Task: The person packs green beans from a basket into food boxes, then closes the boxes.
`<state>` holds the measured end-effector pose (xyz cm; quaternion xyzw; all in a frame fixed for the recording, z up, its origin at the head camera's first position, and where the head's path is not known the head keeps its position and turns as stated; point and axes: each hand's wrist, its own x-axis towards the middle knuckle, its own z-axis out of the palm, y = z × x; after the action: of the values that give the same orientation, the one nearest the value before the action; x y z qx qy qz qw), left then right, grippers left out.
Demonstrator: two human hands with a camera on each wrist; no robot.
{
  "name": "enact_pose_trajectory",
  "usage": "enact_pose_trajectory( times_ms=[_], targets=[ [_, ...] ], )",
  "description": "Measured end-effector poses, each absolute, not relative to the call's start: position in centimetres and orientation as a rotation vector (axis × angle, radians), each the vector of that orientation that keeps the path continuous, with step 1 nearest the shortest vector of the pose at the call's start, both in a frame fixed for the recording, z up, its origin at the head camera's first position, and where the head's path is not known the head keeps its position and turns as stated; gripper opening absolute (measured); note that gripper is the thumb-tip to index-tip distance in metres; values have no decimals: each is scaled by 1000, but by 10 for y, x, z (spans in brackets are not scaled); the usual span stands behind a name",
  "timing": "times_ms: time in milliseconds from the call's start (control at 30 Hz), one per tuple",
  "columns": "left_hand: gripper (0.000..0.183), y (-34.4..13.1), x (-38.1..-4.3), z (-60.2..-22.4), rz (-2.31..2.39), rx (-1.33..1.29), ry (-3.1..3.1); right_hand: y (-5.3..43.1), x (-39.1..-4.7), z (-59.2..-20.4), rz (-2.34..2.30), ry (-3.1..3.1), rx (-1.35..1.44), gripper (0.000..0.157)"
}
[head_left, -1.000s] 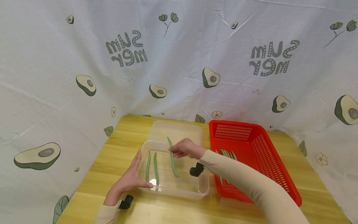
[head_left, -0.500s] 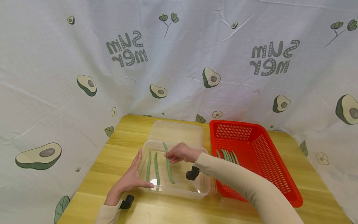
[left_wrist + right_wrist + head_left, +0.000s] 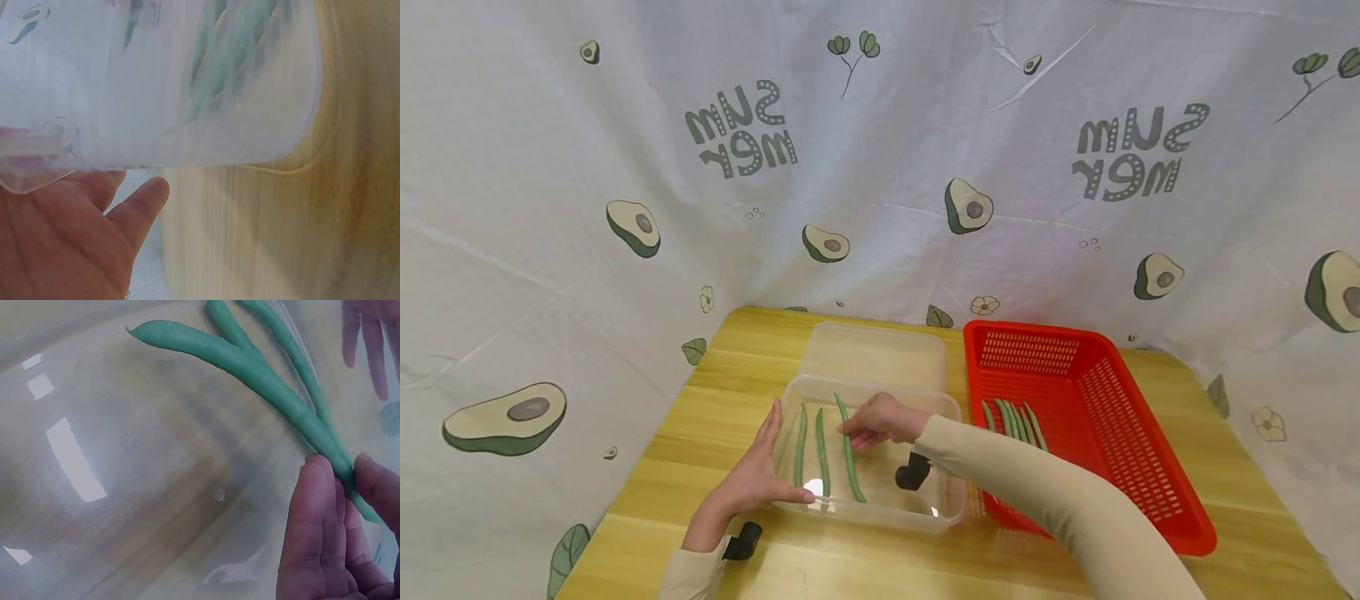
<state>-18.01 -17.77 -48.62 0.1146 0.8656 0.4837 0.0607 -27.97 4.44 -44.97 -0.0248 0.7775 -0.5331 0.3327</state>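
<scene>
The left hand [image 3: 756, 477] is spread at the near-left corner of a clear plastic box [image 3: 880, 515], its fingers straight along the left wall and the thumb across the near rim. Inside the box, the right hand [image 3: 880, 417] pinches a green bean [image 3: 852, 471] between thumb and fingers; I can't tell whether that bean touches the floor of the box. It runs roughly alongside two others, a middle bean [image 3: 823, 454] and a leftmost bean [image 3: 800, 450] by the left wall.

I'd judge the work to be partway: two beans are laid in the box, the third is in the fingers but not let go. More beans [image 3: 1017, 419] lie at the left side of a red basket [image 3: 1030, 356] toward the table's right edge; a beige sleeve [image 3: 1045, 492] hides part of them, so I can't give a sure count. A clear panel, probably the lid [image 3: 872, 354], lies behind the box near the far edge of the table [image 3: 820, 567], not fitted. A printed cloth [image 3: 887, 150] hangs beyond.
</scene>
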Motion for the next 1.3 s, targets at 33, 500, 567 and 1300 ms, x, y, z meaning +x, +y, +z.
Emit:
enact_pose_trajectory(
  times_ms=[33, 500, 567, 1300],
  targets=[
    [145, -178, -180, -486, 1460, 347, 2620, 43, -280, -451, -1387, 2039, -61, 12],
    [144, -178, -181, -488, 1480, 391, 2628, 29, -279, -463, -1310, 2108, -53, 13],
    [144, -178, -181, -487, 1474, 390, 2630, 28, -279, -464, -1302, 2105, -50, 13],
    [143, -178, -180, -489, 1476, 383, 2624, 22, -280, -472, -1074, 2206, -98, 20]
  ],
)
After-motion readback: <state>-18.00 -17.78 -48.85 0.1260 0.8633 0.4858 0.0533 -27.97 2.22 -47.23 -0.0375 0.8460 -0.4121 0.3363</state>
